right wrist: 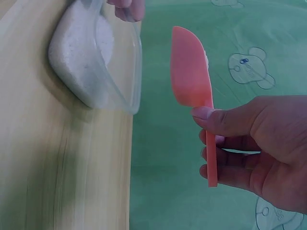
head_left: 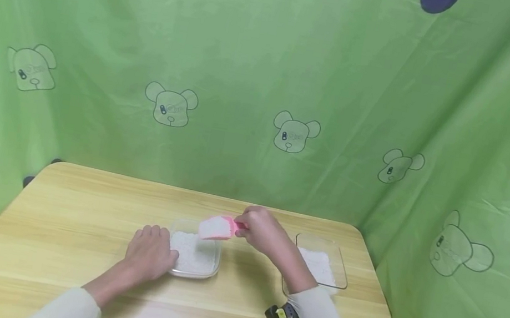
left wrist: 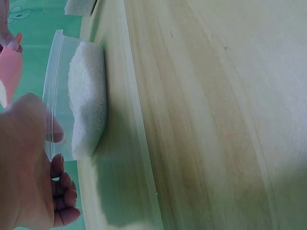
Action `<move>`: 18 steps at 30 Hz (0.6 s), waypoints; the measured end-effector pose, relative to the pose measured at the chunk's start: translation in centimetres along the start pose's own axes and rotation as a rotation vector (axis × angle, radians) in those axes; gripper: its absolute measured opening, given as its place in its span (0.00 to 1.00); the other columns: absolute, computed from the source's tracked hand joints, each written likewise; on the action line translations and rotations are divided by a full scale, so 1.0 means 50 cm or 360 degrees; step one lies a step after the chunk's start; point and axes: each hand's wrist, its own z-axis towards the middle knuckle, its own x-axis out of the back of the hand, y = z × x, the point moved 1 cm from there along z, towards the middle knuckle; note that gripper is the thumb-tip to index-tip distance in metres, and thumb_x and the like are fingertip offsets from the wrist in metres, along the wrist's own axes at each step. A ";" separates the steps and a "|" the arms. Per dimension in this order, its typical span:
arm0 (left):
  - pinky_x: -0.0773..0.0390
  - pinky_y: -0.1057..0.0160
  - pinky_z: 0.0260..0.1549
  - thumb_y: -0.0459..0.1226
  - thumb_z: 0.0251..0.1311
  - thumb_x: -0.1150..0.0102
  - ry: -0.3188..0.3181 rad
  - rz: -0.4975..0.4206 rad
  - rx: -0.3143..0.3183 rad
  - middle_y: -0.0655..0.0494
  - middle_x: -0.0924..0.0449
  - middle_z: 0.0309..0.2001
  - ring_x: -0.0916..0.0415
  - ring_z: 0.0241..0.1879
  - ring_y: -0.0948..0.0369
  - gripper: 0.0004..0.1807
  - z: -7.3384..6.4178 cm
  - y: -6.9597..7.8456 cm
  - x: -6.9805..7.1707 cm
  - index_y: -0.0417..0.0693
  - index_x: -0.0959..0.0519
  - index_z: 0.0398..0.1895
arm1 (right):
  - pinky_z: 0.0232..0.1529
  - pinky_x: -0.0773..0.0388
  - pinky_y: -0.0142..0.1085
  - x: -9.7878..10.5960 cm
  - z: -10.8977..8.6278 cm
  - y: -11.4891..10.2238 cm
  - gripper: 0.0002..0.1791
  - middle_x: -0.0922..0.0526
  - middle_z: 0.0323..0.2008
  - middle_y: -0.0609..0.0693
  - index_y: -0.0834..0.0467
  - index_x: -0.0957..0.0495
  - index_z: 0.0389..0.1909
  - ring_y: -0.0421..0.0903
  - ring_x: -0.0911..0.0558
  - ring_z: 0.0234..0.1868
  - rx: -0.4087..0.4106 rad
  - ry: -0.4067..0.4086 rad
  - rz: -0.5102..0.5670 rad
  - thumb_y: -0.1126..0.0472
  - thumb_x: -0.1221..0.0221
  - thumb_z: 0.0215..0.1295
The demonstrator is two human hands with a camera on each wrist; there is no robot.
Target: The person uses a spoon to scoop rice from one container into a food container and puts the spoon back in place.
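Observation:
My right hand (head_left: 263, 231) grips the handle of a pink scoop (head_left: 225, 220), heaped with white grains, above a clear plastic container (head_left: 217, 266). In the right wrist view, thumb and fingers wrap the scoop's flat handle (right wrist: 211, 165). White grains (head_left: 193, 256) partly fill the container, which stands upright on the table. My left hand (head_left: 150, 251) holds its left side. The left wrist view has the thumb over the container's rim (left wrist: 50, 81) and the other fingers curled outside the wall.
A second clear container (head_left: 338, 250) with white grains stands at the right of the wooden table (head_left: 73, 218), partly hidden by my right forearm. A green curtain (head_left: 223, 165) with bear-head prints hangs behind and along the sides.

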 end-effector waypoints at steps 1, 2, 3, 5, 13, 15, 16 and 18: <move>0.42 0.58 0.34 0.46 0.60 0.48 -0.0002 0.0001 -0.0001 0.50 0.35 0.28 0.41 0.31 0.53 0.14 0.000 0.000 0.000 0.45 0.34 0.27 | 0.35 0.20 0.31 -0.004 0.004 -0.001 0.04 0.15 0.30 0.49 0.57 0.11 0.35 0.41 0.19 0.31 0.0008 -0.0013 -0.0007 0.63 0.28 0.59; 0.42 0.58 0.34 0.46 0.60 0.48 -0.0004 0.0002 -0.0003 0.50 0.35 0.28 0.41 0.31 0.53 0.14 -0.001 0.000 0.001 0.45 0.34 0.27 | 0.34 0.21 0.30 -0.007 0.008 -0.003 0.03 0.15 0.29 0.49 0.57 0.11 0.34 0.41 0.20 0.30 0.0013 -0.0024 -0.0012 0.64 0.28 0.58; 0.42 0.58 0.34 0.46 0.60 0.48 -0.0007 0.0006 -0.0005 0.50 0.35 0.27 0.41 0.30 0.53 0.15 -0.001 0.000 0.001 0.45 0.34 0.27 | 0.34 0.21 0.30 -0.010 0.012 -0.003 0.03 0.16 0.29 0.48 0.57 0.12 0.32 0.40 0.21 0.30 0.0018 -0.0036 -0.0017 0.64 0.28 0.58; 0.43 0.58 0.34 0.46 0.60 0.48 -0.0015 0.0006 -0.0006 0.50 0.35 0.27 0.41 0.30 0.53 0.15 0.000 0.000 0.003 0.45 0.34 0.26 | 0.34 0.22 0.30 -0.015 0.020 -0.006 0.03 0.17 0.28 0.48 0.56 0.12 0.31 0.40 0.21 0.30 0.0018 -0.0059 -0.0027 0.64 0.28 0.58; 0.43 0.58 0.34 0.46 0.60 0.49 -0.0038 0.0010 0.0004 0.50 0.34 0.27 0.41 0.30 0.53 0.15 0.003 -0.003 0.001 0.45 0.34 0.26 | 0.34 0.22 0.30 -0.026 0.038 -0.016 0.02 0.16 0.29 0.47 0.56 0.11 0.33 0.39 0.22 0.31 -0.0048 -0.0122 -0.0079 0.63 0.28 0.59; 0.42 0.58 0.34 0.46 0.60 0.49 -0.0034 0.0012 0.0001 0.50 0.34 0.27 0.41 0.30 0.53 0.15 0.003 -0.003 0.001 0.45 0.34 0.26 | 0.33 0.22 0.30 -0.025 0.041 -0.019 0.03 0.17 0.28 0.47 0.56 0.11 0.33 0.39 0.23 0.30 -0.0049 -0.0119 -0.0092 0.63 0.28 0.59; 0.42 0.58 0.34 0.46 0.60 0.49 -0.0033 0.0013 -0.0001 0.50 0.34 0.27 0.40 0.30 0.53 0.15 0.002 -0.003 0.001 0.45 0.34 0.26 | 0.33 0.23 0.30 -0.025 0.042 -0.020 0.02 0.17 0.28 0.48 0.57 0.11 0.33 0.40 0.23 0.30 -0.0048 -0.0119 -0.0099 0.63 0.28 0.59; 0.42 0.57 0.34 0.46 0.61 0.49 -0.0033 0.0010 -0.0002 0.50 0.34 0.27 0.40 0.30 0.53 0.15 0.002 -0.002 0.000 0.45 0.34 0.26 | 0.33 0.23 0.29 -0.026 0.043 -0.021 0.02 0.17 0.28 0.48 0.56 0.11 0.33 0.40 0.23 0.30 -0.0049 -0.0120 -0.0091 0.63 0.28 0.59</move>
